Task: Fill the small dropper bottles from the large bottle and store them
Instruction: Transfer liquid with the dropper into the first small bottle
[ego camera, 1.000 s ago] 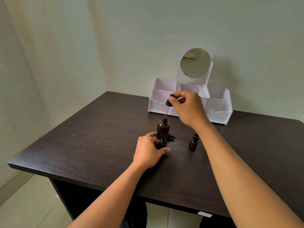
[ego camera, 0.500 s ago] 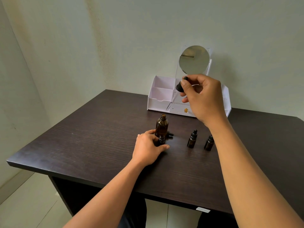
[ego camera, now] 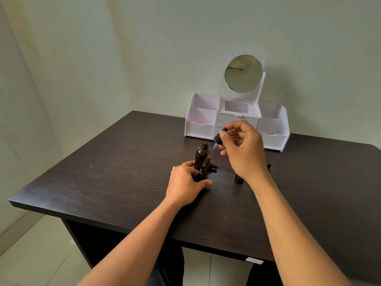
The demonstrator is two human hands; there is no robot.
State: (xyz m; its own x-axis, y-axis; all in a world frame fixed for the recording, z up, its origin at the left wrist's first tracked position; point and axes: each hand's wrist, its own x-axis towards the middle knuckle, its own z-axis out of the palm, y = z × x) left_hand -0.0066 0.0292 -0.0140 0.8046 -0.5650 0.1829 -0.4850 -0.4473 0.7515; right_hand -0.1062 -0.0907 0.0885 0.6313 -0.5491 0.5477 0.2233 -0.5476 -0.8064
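I'm pinching the dropper (ego camera: 214, 147) in my right hand (ego camera: 243, 153), tip above the small bottle (ego camera: 202, 174) my left hand (ego camera: 185, 182) is gripping on the worktop (ego camera: 123, 172).

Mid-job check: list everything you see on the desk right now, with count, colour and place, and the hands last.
Large amber glass bottle: one, brown, uncapped, upright at desk centre.
Small amber dropper bottles: three seen; one open in front of the large bottle, one and another mostly hidden behind the right wrist.
Black dropper cap with glass pipette: one, pipette tip above the open small bottle.
Small black cap: one, lying right of the large bottle.
White desk organiser with round mirror: one, at the desk's back edge.
Dark wooden desk: one.
Left hand: steadies the open small bottle.
Right hand: pinches the dropper cap.
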